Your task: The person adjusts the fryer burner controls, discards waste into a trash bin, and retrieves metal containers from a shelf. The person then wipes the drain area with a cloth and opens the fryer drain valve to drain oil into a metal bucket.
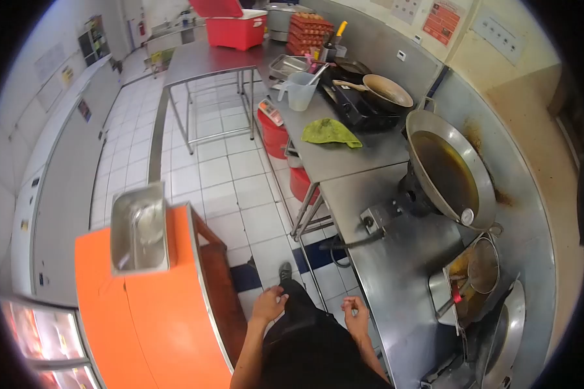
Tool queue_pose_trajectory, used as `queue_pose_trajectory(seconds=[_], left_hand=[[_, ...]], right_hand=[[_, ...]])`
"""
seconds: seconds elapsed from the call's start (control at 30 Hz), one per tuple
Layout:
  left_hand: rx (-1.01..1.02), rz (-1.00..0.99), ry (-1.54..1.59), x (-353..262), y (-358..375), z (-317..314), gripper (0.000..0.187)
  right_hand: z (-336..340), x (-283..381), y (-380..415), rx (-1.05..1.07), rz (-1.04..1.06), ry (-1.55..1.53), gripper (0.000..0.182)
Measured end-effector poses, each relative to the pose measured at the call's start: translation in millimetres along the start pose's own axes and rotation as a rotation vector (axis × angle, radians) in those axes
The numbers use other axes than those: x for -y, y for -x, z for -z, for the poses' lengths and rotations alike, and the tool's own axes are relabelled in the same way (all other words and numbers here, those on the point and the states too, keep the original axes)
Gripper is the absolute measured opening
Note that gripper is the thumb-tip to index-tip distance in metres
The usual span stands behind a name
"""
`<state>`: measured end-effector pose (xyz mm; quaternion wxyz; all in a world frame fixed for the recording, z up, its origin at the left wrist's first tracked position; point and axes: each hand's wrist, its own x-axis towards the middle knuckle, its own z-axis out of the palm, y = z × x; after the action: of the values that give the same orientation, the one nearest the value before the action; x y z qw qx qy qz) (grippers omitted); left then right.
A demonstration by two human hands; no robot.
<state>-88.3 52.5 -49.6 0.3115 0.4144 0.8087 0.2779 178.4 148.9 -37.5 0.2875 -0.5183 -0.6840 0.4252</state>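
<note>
My left hand (270, 305) hangs in front of my dark clothing, its fingers loosely bent and apart, with nothing visible in it. It is nearest to the edge of an orange-topped counter (136, 318). Beside the steel worktable (363, 259) is my right hand (355, 315), fingers lightly curled and apart, also holding nothing that I can see. Neither hand touches a table. On the orange counter stands a deep steel pan (115, 227). A large wok (483, 207) of dark oil sits on a burner at the right, with a round dial thermometer (467, 216) at its rim.
A strainer (483, 266) lies over a steel tray (440, 295) near the wall. Further along are a green cloth (331, 133), a plastic jug (300, 94), a frying pan (388, 91) on a stove, egg trays (308, 32) and a red cooler (237, 32). Tiled floor (224, 175) runs between the counters.
</note>
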Motion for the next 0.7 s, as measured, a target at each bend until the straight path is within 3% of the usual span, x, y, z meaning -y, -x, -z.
queue_pose_trajectory(seconds=[0.07, 0.2, 0.3, 0.5, 0.53, 0.67, 0.7], left_hand=[[0.092, 0.102, 0.249, 5.6, -55.9, -6.8, 0.034], [0.110, 0.099, 0.084, 14.8, -132.4, 24.7, 0.033], [-0.015, 0.054, 0.293, -11.0, -206.2, 79.5, 0.029], [0.035, -0.013, 0.563, -0.5, -364.5, 111.2, 0.029], [0.044, -0.060, 0.586, -5.5, -389.2, 114.8, 0.030], [0.188, -0.048, 0.653, -55.3, -469.3, 160.4, 0.027], [0.199, -0.116, 0.595, -61.4, -491.3, 167.5, 0.026]], right_hand=[[-6.9, 15.9, -81.5, -0.049, 0.010, -0.110, 0.013], [-62.8, 19.7, -247.0, -0.095, 0.057, -0.348, 0.015], [-103.0, 72.4, -423.3, -0.124, -0.062, -0.541, 0.020], [-168.4, 59.5, -656.1, -0.435, -0.571, -0.593, 0.035], [-171.0, 46.9, -674.9, -0.487, -0.709, -0.575, 0.036], [-188.1, 52.3, -707.7, -0.634, -0.818, -0.506, 0.031], [-183.1, 71.6, -696.6, -0.635, -0.606, -0.432, 0.027]])
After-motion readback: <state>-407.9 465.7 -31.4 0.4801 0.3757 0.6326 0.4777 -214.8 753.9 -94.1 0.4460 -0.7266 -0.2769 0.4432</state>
